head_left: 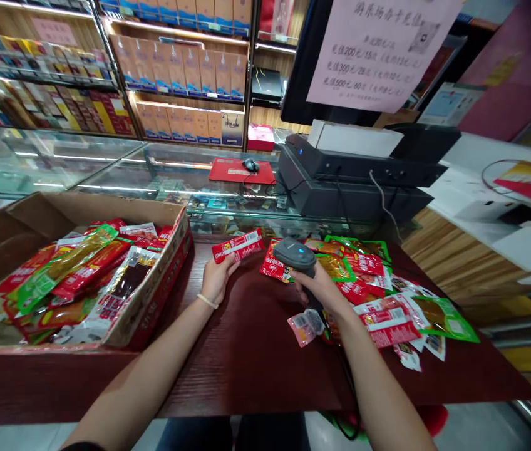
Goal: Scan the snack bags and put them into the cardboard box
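Watching the dark reddish surface (242, 369) from my end; it's carrying everything below. Open cardboard box (171, 254) is sitting at left, holding a heap of mixed packets (82, 266). Loose pile (364, 291) is spreading across the right side, packets overlapping, some lying near the edge. Right forearm (376, 376) is reaching over the near part of that pile. Right hand (319, 291) is wrapping round the handle of a handheld scanner (293, 252), its head hanging over the pile's left end. Left hand (218, 275) is pinching a red packet (242, 245) by its lower side, between box and scanner, white printed patch facing up. Small pink packet (302, 329) is lying just below the scanner handle.

Risks I'm flagging: glossy film could be throwing glare and spoiling a read; thin pinch could be letting the packet bend or slip; a low forearm could be sweeping packets off; black cord (350, 382) could be snagging the near ones.
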`<state>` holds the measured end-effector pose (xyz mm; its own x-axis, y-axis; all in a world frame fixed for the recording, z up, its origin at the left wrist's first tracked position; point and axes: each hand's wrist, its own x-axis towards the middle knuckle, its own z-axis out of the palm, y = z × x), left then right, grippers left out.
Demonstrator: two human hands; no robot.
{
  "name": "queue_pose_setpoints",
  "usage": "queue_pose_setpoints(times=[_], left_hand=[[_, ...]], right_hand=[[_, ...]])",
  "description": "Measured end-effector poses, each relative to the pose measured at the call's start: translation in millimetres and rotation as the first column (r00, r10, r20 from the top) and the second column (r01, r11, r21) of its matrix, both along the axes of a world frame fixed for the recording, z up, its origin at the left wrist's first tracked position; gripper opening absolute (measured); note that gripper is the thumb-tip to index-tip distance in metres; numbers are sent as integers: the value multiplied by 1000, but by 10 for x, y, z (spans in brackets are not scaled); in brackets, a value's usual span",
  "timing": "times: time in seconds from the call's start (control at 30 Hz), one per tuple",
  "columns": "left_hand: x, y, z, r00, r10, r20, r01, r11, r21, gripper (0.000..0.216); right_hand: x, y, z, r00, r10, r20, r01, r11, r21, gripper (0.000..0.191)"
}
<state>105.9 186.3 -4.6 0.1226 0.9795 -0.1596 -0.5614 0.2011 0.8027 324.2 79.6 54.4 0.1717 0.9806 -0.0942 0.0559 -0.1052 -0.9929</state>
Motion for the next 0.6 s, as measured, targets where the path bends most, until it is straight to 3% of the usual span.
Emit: queue_pose_setpoints(times=[0.13, 0.6], left_hand=[[0, -2, -17, 1000, -10, -3, 10, 1000, 14, 40], [27, -11, -8, 999, 20, -49, -18, 999, 34, 43]], right_hand=[[24, 12, -40, 994, 65, 84, -61, 997, -42, 33], [36, 8, 29, 997, -39, 63, 40, 999, -20, 37]])
